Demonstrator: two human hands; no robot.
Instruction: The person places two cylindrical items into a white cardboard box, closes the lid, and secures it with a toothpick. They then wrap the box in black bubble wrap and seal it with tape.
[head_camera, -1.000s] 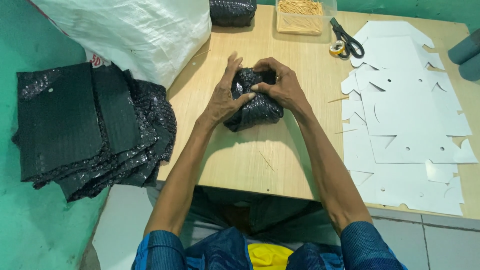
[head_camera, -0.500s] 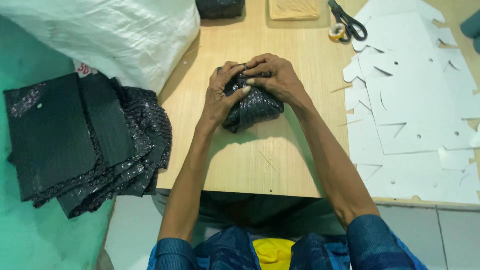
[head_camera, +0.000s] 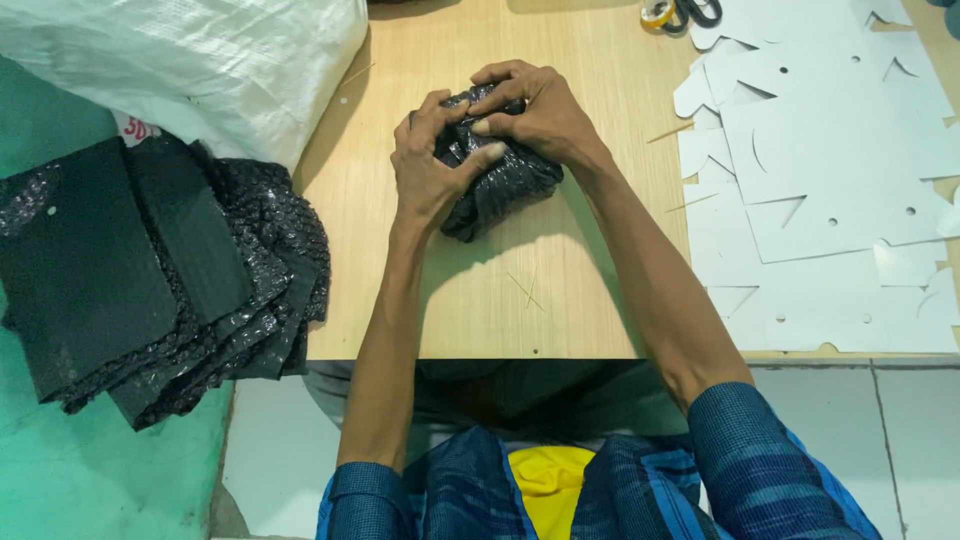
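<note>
Both hands were on the black bundle (head_camera: 500, 185), mid-table toward the far edge. Left hand (head_camera: 425, 165) curled round its left side, fingers pressed into the wrap, thumb across the front. Right hand (head_camera: 535, 115) clamped over the top, fingertips pinching a fold. Bundle sat on the table (head_camera: 450, 310), w/ white card cutouts (head_camera: 830, 190) along the right edge. Scissors (head_camera: 690, 12) & tape roll (head_camera: 655, 14) at far right corner. White sack (head_camera: 190, 65) overlapped the far left corner; black wrap stack (head_camera: 140, 280) lay off the left edge.
</note>
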